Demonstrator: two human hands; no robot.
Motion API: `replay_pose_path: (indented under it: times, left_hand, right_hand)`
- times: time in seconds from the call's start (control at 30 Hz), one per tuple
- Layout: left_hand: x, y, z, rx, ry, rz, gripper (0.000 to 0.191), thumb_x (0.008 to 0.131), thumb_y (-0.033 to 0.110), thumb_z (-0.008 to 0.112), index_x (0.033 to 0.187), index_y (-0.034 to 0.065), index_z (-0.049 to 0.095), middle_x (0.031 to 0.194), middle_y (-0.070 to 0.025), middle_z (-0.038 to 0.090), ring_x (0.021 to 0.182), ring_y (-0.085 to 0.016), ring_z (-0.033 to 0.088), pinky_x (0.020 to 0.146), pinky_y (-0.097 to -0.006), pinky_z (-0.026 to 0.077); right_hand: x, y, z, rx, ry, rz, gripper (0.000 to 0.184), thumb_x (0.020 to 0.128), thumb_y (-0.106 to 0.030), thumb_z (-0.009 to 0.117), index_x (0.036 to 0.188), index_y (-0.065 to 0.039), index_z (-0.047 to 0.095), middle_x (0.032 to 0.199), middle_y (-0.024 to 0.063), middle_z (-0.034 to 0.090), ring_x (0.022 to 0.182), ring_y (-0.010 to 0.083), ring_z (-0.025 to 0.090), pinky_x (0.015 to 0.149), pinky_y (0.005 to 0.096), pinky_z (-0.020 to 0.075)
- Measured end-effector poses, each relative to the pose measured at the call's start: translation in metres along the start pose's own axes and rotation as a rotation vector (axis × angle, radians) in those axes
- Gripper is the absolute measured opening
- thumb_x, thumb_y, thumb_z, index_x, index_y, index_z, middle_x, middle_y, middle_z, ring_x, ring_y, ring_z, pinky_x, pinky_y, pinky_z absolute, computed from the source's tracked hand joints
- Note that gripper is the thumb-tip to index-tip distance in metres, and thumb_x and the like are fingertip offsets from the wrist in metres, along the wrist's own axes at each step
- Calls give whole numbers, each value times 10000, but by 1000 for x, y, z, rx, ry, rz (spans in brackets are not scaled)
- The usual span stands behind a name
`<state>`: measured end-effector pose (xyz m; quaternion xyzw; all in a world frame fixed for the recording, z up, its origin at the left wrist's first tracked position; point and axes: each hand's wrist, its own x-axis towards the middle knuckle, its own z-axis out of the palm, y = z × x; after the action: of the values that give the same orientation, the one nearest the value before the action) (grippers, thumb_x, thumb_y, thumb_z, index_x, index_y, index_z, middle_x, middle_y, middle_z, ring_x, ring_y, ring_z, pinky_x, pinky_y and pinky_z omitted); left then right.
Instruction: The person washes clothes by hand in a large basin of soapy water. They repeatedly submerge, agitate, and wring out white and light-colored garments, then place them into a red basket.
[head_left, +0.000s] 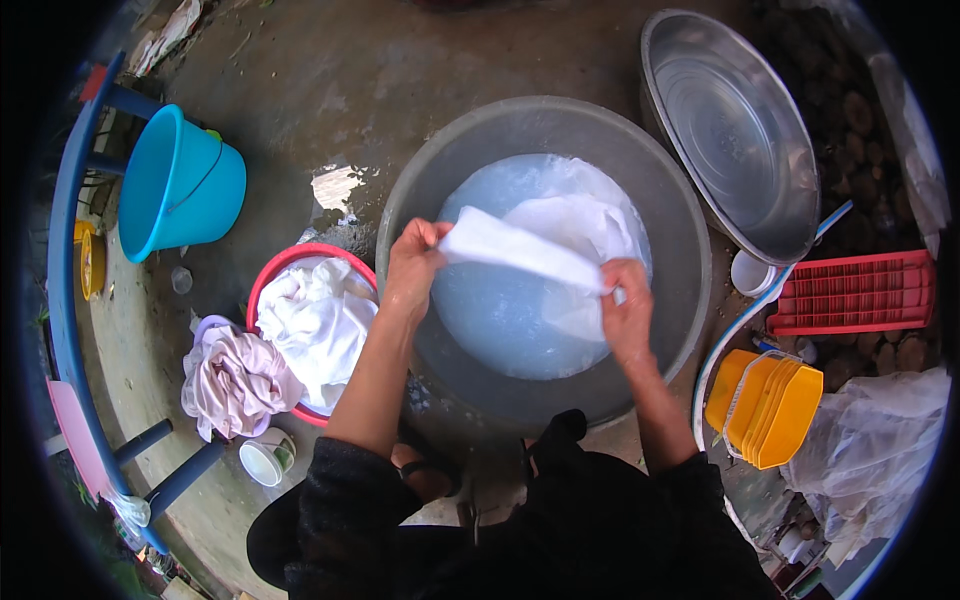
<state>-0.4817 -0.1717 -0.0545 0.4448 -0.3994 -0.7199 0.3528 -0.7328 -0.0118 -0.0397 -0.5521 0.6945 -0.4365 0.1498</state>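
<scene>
Between my two hands a strip of white cloth (525, 246) is stretched, slanting down to the right. My left hand (415, 259) pinches its upper left end, and my right hand (628, 304) grips the other end, slightly blurred. Beneath them sits a large grey plastic tub (544, 405) holding cloudy bluish water (480, 322). More white fabric (581, 199) floats in the water at the right side; whether it joins the held strip I cannot tell. Left of the tub, a red basin (259, 289) is heaped with wet white cloth (322, 322).
Pale pink cloth (240, 375) fills a purple basin (212, 322) on the left. A turquoise bucket (202, 187) lies tilted farther off. A metal basin (720, 127) leans at right, above a red plastic crate (855, 292) and a yellow container (765, 409). A hose (709, 352) curves alongside.
</scene>
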Motion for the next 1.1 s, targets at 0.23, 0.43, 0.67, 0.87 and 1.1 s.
replay_pose_path:
  times: [0.23, 0.43, 0.67, 0.87, 1.1]
  left_hand:
    - [-10, -47, -1, 463, 162, -213, 329, 760, -46, 555, 1064, 77, 574, 1188, -77, 557, 975, -169, 538, 747, -287, 440]
    - [-22, -179, 53, 1365, 164, -22, 412, 764, 315, 695, 1102, 95, 609, 1142, -227, 564, 1006, -387, 585, 864, -418, 486]
    - [-61, -78, 144, 1019, 148, 107, 358, 795, 382, 660, 823, 26, 640, 820, -212, 639, 864, -338, 638, 759, -439, 498]
    - [-58, -101, 138, 1055, 362, 480, 319, 833, 377, 635, 837, 59, 651, 791, -165, 651, 721, -365, 639, 654, -440, 516]
    - [-7, -98, 40, 1615, 71, -51, 444, 792, 347, 655, 1129, 69, 577, 1274, -182, 520, 1174, -370, 494, 947, -423, 447]
  right_hand:
    - [-101, 42, 31, 295, -467, 754, 399, 871, -158, 572, 1256, -134, 472, 1243, 71, 492, 985, 185, 538, 777, 306, 477]
    - [-53, 25, 77, 1044, -384, 1405, 675, 895, -540, 541, 1415, -160, 342, 1381, 111, 399, 1054, 279, 512, 805, 459, 474]
    - [-74, 89, 107, 878, -292, 753, 448, 935, -406, 534, 1214, -57, 524, 1103, 74, 579, 1015, 209, 553, 887, 354, 462]
    - [-44, 39, 97, 1434, -240, 1040, 398, 977, -326, 448, 1245, -41, 517, 1213, 119, 564, 1069, 225, 567, 906, 385, 482]
    - [-30, 5, 56, 719, -905, 1016, 359, 889, -339, 623, 1164, -111, 576, 1042, 63, 616, 950, 177, 578, 809, 321, 489]
